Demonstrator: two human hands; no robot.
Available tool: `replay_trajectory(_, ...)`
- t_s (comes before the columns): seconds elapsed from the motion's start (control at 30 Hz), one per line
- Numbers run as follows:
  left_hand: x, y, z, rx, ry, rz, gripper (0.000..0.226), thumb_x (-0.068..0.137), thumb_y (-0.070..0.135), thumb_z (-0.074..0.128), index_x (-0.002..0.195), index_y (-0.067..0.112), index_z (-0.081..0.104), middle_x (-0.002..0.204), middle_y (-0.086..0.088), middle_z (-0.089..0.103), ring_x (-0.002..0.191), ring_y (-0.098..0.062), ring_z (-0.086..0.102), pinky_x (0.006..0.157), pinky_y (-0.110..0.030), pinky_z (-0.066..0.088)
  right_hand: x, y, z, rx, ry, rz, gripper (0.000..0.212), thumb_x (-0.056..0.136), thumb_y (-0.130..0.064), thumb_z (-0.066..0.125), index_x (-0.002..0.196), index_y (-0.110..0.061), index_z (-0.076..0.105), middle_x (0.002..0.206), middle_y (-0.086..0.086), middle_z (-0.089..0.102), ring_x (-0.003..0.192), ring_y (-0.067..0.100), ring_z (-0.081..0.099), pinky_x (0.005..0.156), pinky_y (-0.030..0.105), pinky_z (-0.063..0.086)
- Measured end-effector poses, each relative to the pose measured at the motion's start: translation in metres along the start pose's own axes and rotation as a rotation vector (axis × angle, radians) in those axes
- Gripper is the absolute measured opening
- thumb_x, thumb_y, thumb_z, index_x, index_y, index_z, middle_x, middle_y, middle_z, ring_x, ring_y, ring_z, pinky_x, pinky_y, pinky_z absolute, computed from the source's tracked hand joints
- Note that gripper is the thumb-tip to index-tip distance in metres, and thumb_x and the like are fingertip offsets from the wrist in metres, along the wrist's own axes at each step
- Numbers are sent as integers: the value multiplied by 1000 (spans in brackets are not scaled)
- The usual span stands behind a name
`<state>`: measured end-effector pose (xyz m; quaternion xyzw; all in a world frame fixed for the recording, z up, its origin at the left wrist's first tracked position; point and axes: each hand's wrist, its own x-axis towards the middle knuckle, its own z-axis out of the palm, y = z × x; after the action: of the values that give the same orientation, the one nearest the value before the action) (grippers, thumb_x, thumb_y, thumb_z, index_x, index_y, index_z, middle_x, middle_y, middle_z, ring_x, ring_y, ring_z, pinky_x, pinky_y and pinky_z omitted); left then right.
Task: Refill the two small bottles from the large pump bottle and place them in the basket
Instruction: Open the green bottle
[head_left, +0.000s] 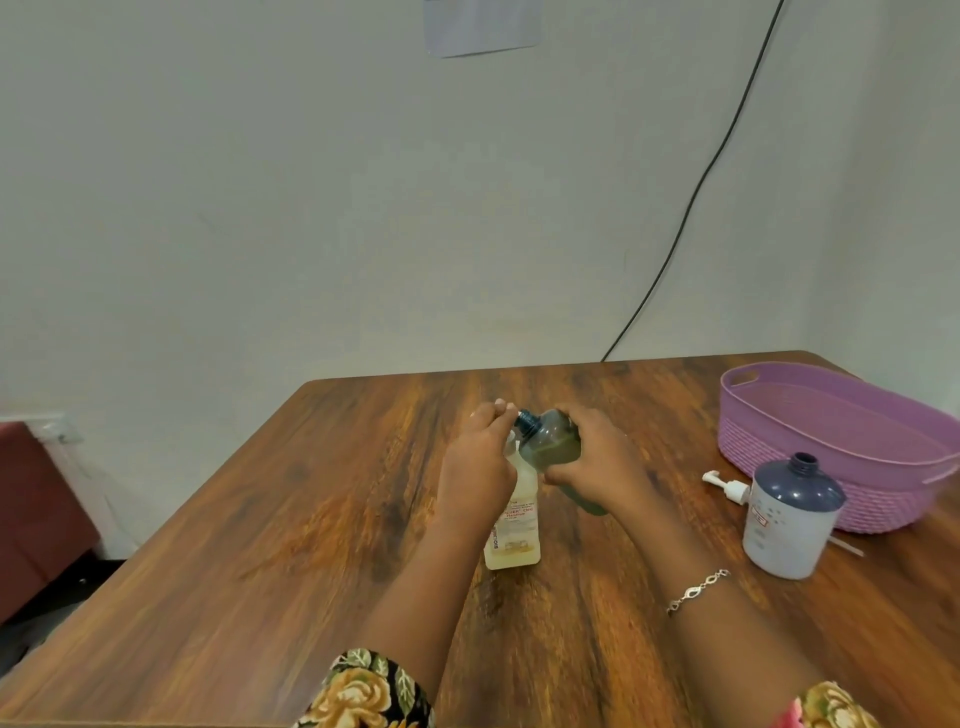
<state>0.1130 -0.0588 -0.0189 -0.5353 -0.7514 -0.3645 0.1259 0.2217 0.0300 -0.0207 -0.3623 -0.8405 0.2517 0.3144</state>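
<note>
Mid-refill: right hand (597, 460) curls round tilted green bottle (553, 440), left hand (475, 467) grips yellow bottle (514, 538) (upright on bench (311, 519)); next, align necks.

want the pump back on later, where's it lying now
In the head view the white pump lies on the table's right side, just left of the open large bottle, in front of the purple basket.

Soft, even indoor light, faint shadows, slight overall blur (some smearing), wide-angle bowing at edges.

pump bottle (792, 519) before basket (831, 415), on table (260, 519)
</note>
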Motion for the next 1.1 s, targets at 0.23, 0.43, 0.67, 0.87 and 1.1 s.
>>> replay_trajectory(0.23,4,0,-3,126,18,88,58,80,-8,48,136,6,45,133,-6,50,129,-22,37,118,-31,6,0,-1,-4,42,-12,1,69,64,-24,77,124,-29,44,107,-9,44,97,12,45,83,32,44)
replay_trajectory(0.43,7,2,-4,41,14,52,54,80,-11,49,132,4,49,127,-7,51,135,-24,31,113,-23,10,3,-6,-7,27,-21,-4,72,63,-21,79,125,-28,44,115,-3,51,100,14,48,85,34,44)
replay_trajectory(0.67,1,0,-2,20,4,48,53,80,-12,49,130,5,52,127,-4,53,130,-20,38,108,-18,21,-2,-5,-5,39,-24,46,71,60,-18,81,121,-27,46,118,-6,54,103,14,51,93,43,44)
replay_trajectory(0.87,6,4,-6,31,10,25,57,83,-8,47,137,10,45,141,-2,44,138,-19,26,108,-25,27,1,-7,-8,109,-14,51,69,60,-17,82,118,-24,45,115,-6,53,97,9,48,85,31,47)
replay_trajectory(1.1,5,1,2,15,8,-12,51,83,-9,49,131,9,52,130,-2,53,138,-23,29,109,-28,29,-1,-2,-4,97,-7,74,66,59,-18,82,116,-26,47,110,-8,54,97,12,51,85,35,48)
